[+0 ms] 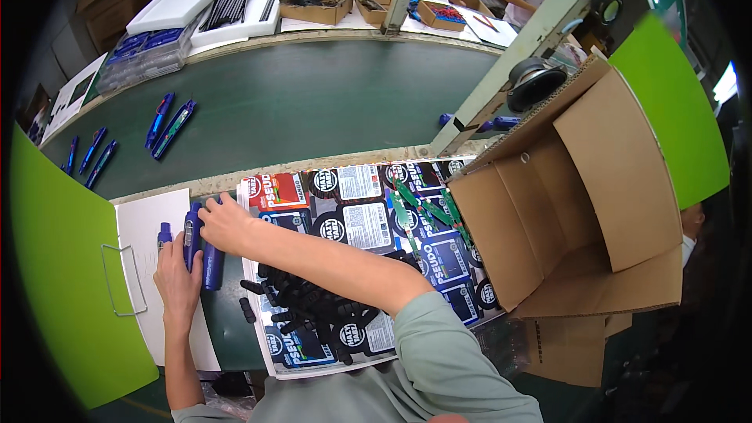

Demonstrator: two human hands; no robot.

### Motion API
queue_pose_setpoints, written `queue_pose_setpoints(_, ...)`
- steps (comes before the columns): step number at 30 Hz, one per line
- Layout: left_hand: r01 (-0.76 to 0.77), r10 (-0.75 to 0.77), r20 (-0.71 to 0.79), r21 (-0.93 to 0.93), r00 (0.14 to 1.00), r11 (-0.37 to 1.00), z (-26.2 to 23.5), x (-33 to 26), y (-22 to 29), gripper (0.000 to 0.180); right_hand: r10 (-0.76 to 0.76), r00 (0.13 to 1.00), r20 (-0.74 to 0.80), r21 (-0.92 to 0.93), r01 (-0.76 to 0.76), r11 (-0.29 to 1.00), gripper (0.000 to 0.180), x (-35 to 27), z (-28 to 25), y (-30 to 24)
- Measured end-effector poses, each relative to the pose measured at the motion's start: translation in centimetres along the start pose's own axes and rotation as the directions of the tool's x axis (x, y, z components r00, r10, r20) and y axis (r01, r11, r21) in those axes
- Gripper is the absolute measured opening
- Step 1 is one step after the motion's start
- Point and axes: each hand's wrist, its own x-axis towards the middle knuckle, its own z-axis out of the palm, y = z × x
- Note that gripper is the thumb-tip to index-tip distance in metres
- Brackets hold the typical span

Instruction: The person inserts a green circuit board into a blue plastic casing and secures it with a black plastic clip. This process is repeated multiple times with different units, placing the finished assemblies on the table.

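My left hand (178, 278) is closed round an upright blue tube-shaped casing (192, 229) with a small pale label. Reaching across from the right, my right hand (229, 225) has its fingers curled at the top of a second blue tube (211, 268), close against the first. Its fingertips are partly hidden. Just left of these, a third blue casing (164, 235) stands partly behind my left fingers. Under my right forearm lies a pile of short black cylindrical parts (313, 301), spread on a printed sheet stack (364, 227). Several slim green parts (427, 207) lie at its far right.
An open cardboard box (509, 223) stands at the right, beside a metal post (525, 55). Several blue pen-like devices (172, 129) lie on the green belt (313, 94). Green panels (70, 282) flank both sides. Across the belt are parts trays and other people.
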Motion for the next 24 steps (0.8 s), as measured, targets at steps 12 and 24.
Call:
queue_pose_setpoints(12,-0.024,0.024,-0.004,0.040,1.000,0.999,-0.2,-1.7,-0.8,0.048,0.231,0.832,-0.505,0.279,-0.096,0.956,0.036,-14.0,-7.2,2.9)
queue_pose_setpoints(24,-0.364,0.464,0.068,-0.523,0.883,0.771,-3.1,-3.5,6.4,0.069,0.638,0.718,-0.279,0.450,-0.489,0.747,0.067,-32.6,-7.8,-3.2)
